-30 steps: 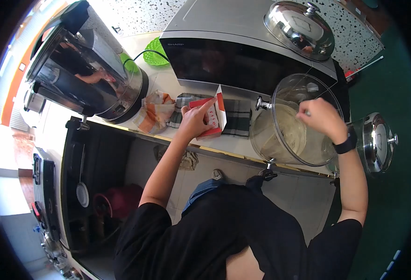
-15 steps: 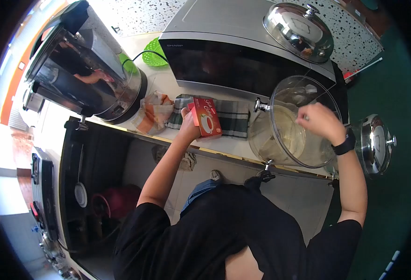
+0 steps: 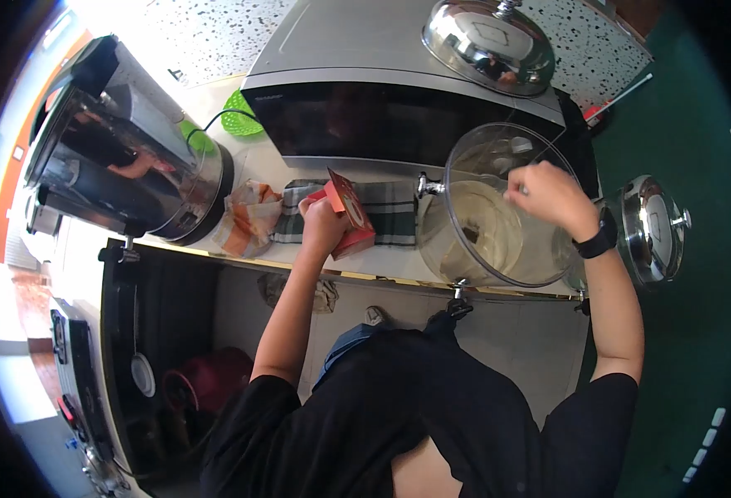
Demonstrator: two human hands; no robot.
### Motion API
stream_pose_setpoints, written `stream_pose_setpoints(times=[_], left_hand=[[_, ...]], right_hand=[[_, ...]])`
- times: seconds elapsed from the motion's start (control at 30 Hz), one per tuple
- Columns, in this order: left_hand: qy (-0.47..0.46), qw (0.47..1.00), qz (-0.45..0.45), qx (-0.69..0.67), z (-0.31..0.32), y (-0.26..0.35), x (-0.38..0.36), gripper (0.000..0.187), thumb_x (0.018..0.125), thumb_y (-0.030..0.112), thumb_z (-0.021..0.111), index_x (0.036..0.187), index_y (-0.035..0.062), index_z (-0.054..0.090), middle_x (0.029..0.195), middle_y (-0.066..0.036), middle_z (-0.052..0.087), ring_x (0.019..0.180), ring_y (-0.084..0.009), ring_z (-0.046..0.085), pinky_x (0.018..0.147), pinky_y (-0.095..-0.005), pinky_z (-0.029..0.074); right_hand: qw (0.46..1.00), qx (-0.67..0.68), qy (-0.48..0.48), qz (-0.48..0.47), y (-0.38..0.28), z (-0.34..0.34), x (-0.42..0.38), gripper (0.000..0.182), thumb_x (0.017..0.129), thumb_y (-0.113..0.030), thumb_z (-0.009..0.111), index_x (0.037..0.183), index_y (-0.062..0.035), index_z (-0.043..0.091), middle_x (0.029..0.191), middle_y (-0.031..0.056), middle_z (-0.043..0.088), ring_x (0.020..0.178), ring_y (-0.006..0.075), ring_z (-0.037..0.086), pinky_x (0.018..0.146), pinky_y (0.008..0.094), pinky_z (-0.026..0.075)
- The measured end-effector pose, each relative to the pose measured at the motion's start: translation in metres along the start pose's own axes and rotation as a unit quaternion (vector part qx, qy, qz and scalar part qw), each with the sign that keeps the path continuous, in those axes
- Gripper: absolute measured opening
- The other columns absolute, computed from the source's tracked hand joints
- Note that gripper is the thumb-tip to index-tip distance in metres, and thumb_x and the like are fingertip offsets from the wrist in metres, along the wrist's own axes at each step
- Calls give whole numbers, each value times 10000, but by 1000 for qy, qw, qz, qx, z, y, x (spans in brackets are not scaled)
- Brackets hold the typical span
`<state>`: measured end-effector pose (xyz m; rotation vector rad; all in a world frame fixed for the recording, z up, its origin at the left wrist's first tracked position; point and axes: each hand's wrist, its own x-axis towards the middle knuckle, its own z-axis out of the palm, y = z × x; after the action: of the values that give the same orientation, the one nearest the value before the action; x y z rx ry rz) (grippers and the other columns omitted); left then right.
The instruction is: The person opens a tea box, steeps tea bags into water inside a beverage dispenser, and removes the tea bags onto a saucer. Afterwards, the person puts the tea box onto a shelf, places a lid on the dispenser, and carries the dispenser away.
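My left hand is wrapped round a red tea box, tilted above a folded checked cloth, with a flap standing up. My right hand, a dark band on its wrist, hangs over the wide mouth of a glass drink dispenser. Its fingers are pinched together; what they hold, if anything, is too small to make out. Pale yellowish liquid shows inside the dispenser, with a small dark patch near its middle. A metal tap sticks out from the dispenser's side.
Behind the counter's front strip stands a microwave with a shiny domed lid on top. Another metal lid lies to the right. At left are a large dark dispenser, an orange-and-white cloth and a green basket.
The tea box has been turned in my left hand, so its printed front now faces more to the right. My right hand stays pinched over the dispenser. The whole view has shifted slightly.
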<state>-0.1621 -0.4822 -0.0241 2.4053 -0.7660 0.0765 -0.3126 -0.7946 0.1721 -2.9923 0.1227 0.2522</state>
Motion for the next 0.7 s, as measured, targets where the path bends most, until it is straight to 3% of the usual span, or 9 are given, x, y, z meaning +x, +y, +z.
stream_pose_setpoints(times=[0.17, 0.27, 0.3, 0.4, 0.43, 0.57, 0.7], left_hand=[[115, 991, 59, -11, -8, 2, -9, 110, 693, 137, 667, 778, 67, 662, 872, -111, 644, 887, -273, 605, 892, -392, 376], [127, 983, 83, -99, -28, 6, -16, 131, 667, 66, 686, 796, 55, 667, 914, -100, 638, 925, -247, 593, 826, -379, 429], [135, 982, 103, -86, -38, 9, -19, 152, 676, 6, 683, 825, 27, 659, 863, -114, 645, 854, -251, 619, 728, -356, 476], [68, 990, -7, -126, -51, 7, -23, 124, 708, 12, 665, 830, -4, 658, 845, -126, 662, 765, -237, 646, 700, -334, 492], [80, 991, 29, -103, -51, 6, -23, 89, 756, -20, 630, 839, -23, 599, 755, -147, 642, 705, -284, 652, 644, -338, 498], [49, 982, -17, -184, -44, -5, -27, 82, 824, -18, 570, 892, -18, 524, 798, -177, 648, 747, -311, 665, 634, -348, 499], [71, 982, -61, -164, -76, -8, -34, 56, 862, 23, 583, 865, -10, 538, 700, -98, 616, 632, -157, 612, 584, -283, 470]], right_hand=[[996, 26, 61, 53, -11, -40, -11, 192, 792, -234, 647, 823, -44, 651, 720, 165, 639, 696, 333, 630, 623, 386, 483], [998, 23, 51, 13, 4, -7, -6, 180, 789, -234, 647, 829, -58, 655, 722, 156, 642, 709, 333, 632, 637, 392, 490], [999, -12, 26, 21, -1, 2, -8, 169, 786, -235, 646, 815, -69, 662, 740, 150, 651, 728, 332, 635, 656, 401, 498], [999, -24, -44, -10, 4, 18, -8, 166, 783, -234, 644, 804, -72, 672, 772, 139, 663, 746, 323, 640, 671, 401, 502], [1000, -17, -20, 2, 5, 14, -8, 165, 784, -231, 644, 806, -70, 670, 769, 138, 663, 745, 323, 640, 668, 399, 501], [997, 23, 73, 12, 6, -23, -13, 179, 792, -224, 639, 793, -45, 645, 724, 157, 638, 702, 329, 630, 621, 394, 481], [994, 53, 94, 20, -5, -29, -23, 182, 801, -214, 637, 783, -33, 635, 674, 176, 613, 660, 347, 612, 603, 399, 466]])
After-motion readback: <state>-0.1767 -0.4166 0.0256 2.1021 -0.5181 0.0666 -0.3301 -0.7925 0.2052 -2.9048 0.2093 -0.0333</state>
